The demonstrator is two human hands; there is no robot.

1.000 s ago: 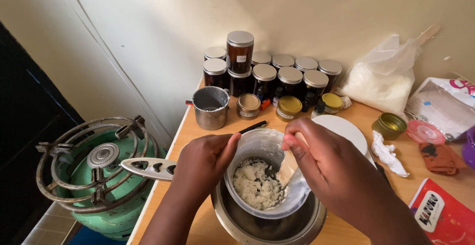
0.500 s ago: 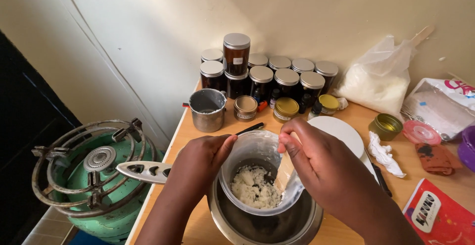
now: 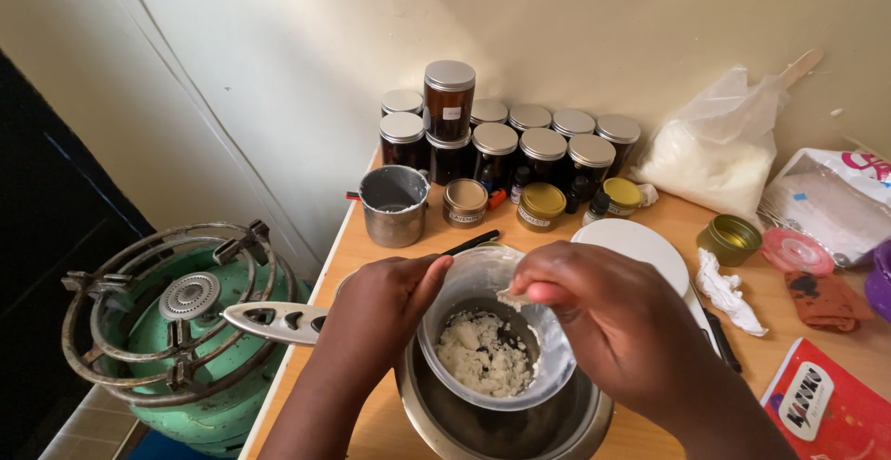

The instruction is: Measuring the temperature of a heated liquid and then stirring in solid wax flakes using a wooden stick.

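The left hand grasps the rim of a clear plastic cup of white crumbly wax, set inside a steel pot on the wooden surface. The right hand pinches a white flake above it.

Two bare hands worked over a clear plastic container of white crumbly flakes, which sat inside a steel pot on a wooden bench. The left hand gripped the container's rim at nine o'clock. The right hand pinched a white flake above it. Dark lidded jars stood at twelve o'clock, a green gas burner at nine.
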